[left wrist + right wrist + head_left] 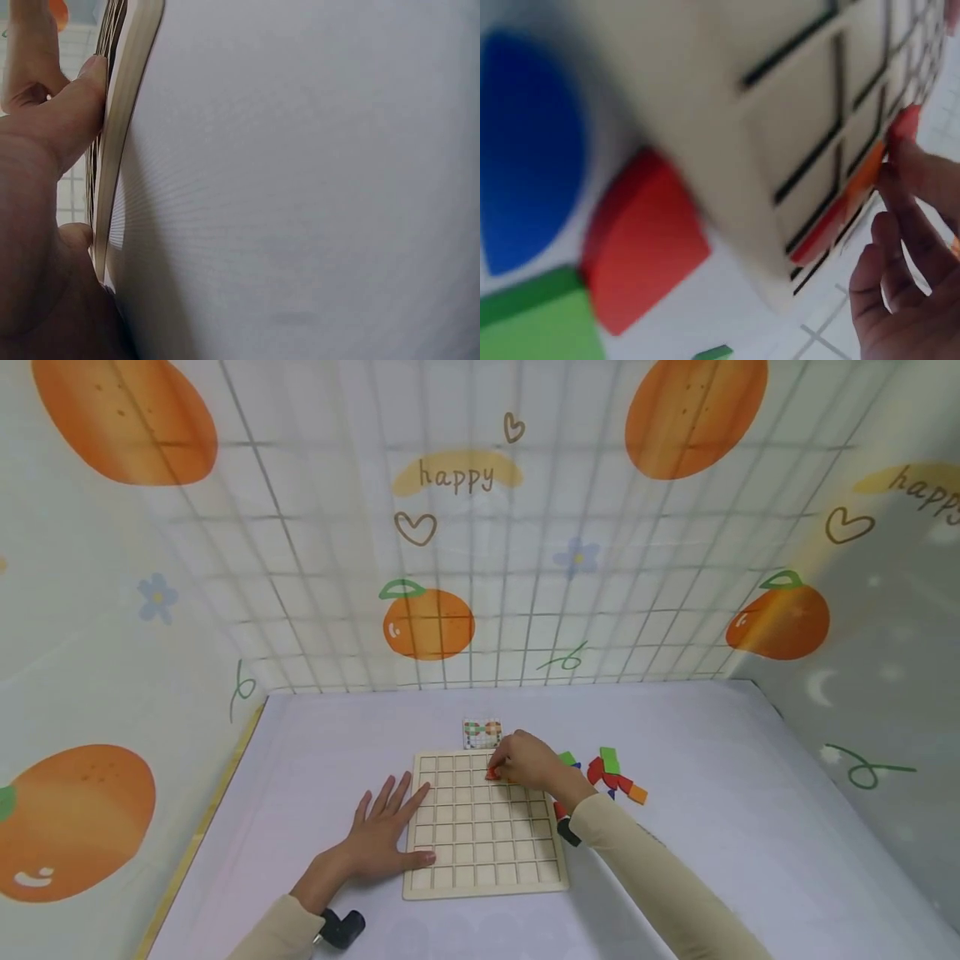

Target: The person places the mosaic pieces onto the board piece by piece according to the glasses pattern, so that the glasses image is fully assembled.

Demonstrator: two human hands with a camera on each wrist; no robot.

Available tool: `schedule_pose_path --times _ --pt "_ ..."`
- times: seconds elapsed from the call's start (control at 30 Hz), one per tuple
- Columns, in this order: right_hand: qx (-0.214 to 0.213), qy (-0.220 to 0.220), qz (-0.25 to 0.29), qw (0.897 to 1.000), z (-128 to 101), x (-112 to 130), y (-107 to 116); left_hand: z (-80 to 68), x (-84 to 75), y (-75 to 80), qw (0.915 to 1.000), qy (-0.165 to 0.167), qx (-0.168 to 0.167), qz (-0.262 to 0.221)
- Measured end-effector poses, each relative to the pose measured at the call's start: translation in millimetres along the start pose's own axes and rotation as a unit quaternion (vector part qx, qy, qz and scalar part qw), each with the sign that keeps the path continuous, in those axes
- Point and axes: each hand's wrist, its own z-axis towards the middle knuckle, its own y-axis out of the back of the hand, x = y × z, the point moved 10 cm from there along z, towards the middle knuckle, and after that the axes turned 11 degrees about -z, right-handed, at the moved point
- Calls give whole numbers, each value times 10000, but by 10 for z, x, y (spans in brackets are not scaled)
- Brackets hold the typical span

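Observation:
A wooden grid board [483,892] of square cells lies flat before me. At its left edge my left hand [375,845] rests with fingers spread, the thumb [82,101] lying over the rim. Over a cell in the board's far row, my right hand [531,762] pinches a small red piece [906,124] between thumb and fingertips. Beside that piece, an orange tile [866,172] and another red tile [819,238] sit in cells of the board. In the head view the right hand partly covers this row.
A small printed pattern card [482,733] lies just beyond the board. Right of it are loose pieces: a green rectangle [610,760], an orange square [637,794], a blue curved piece [529,154], a red rounded piece [649,244] and others. A patterned curtain [480,552] stands behind the table.

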Motion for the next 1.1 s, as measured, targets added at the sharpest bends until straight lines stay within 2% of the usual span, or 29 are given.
schedule_pose_path --times 0.1,0.2,0.47,0.63,0.83,1.03,1.1 --pt "116 6 -422 9990 -32 12 -33 12 6 -6 10000 18 -12 41" --pt "239 -89 -599 9979 -59 25 -35 2 2 -4 10000 -4 12 20" --pt "312 5 -1035 9941 -77 86 78 4 -60 45 9998 -180 -12 82" --pt "317 -133 -612 9975 -150 27 49 5 -23 8 9997 32 101 216" --pt "43 -535 -259 9982 -396 -160 106 -6 -43 11 9997 63 116 218" --pt "238 -1353 -72 9905 -709 -454 25 3 -28 9 9999 37 42 158" --pt "229 -1466 -36 9889 -829 -517 14 -2 -22 5 9999 35 36 126"
